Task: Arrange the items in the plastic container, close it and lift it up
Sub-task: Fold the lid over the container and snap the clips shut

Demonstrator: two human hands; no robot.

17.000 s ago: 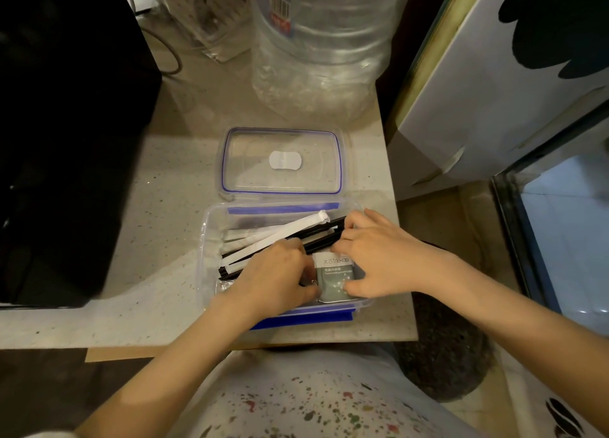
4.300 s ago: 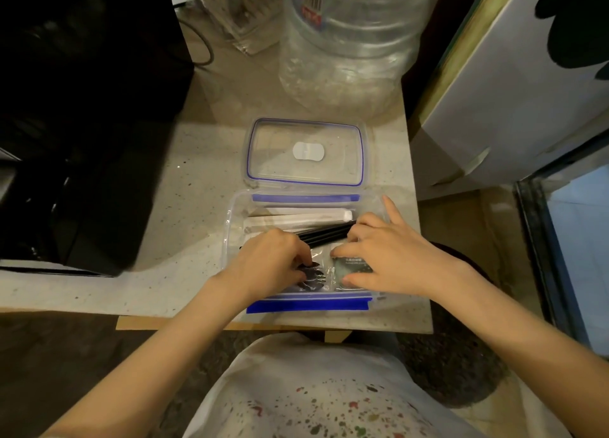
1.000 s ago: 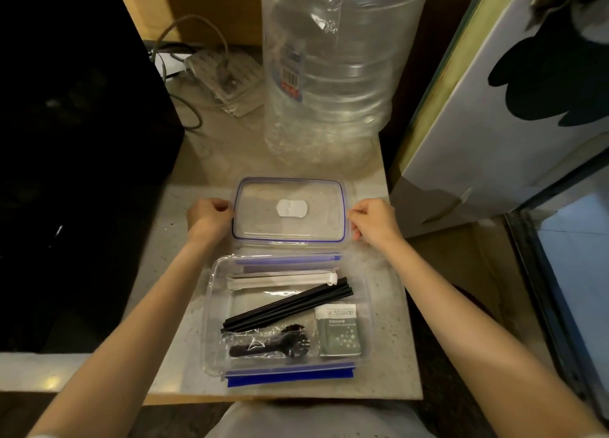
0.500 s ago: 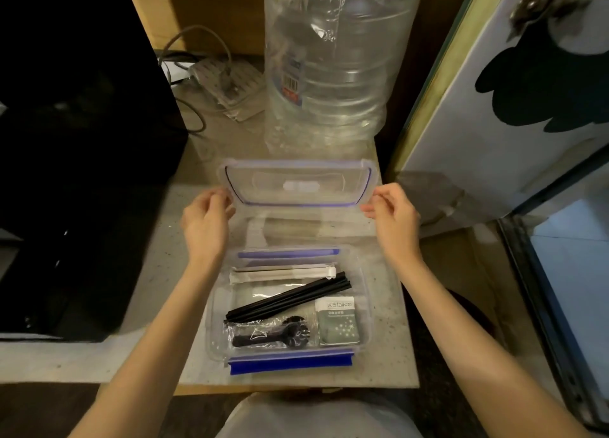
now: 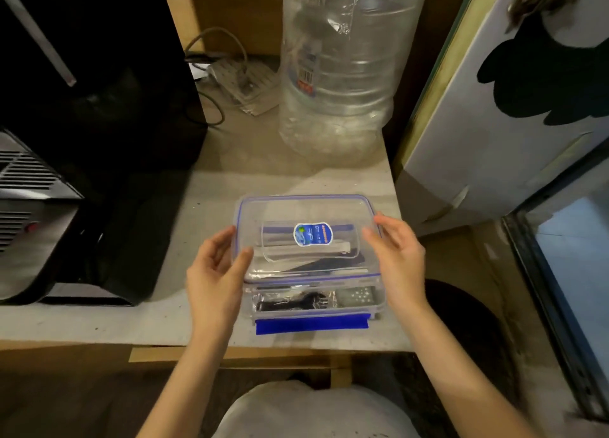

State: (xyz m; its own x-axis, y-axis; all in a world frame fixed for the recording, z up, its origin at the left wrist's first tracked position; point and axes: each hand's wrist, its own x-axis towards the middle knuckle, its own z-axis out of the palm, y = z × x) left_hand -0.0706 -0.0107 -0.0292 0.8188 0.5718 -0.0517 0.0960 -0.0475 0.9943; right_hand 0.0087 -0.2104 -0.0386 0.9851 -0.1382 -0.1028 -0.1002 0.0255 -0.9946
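- Clear lid (image 5: 306, 236) gripped at both short ends, left hand (image 5: 216, 269) and right hand (image 5: 400, 256).
- I'd square its corners over the container (image 5: 316, 309), then press evenly before snapping the blue latch (image 5: 311, 325).

Clear lid (image 5: 306, 213) edged blue, with a blue-and-white sticker (image 5: 313, 234). Blue clip (image 5: 311, 325) on a clear box (image 5: 379, 300); grey speckled tabletop (image 5: 211, 187).

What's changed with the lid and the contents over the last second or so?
Both hands, left hand and right hand, took the lid from behind the container, flipped it sticker-up and brought it over the box; its near edge is not seated yet. The black fork, packet and big bottle stayed put.
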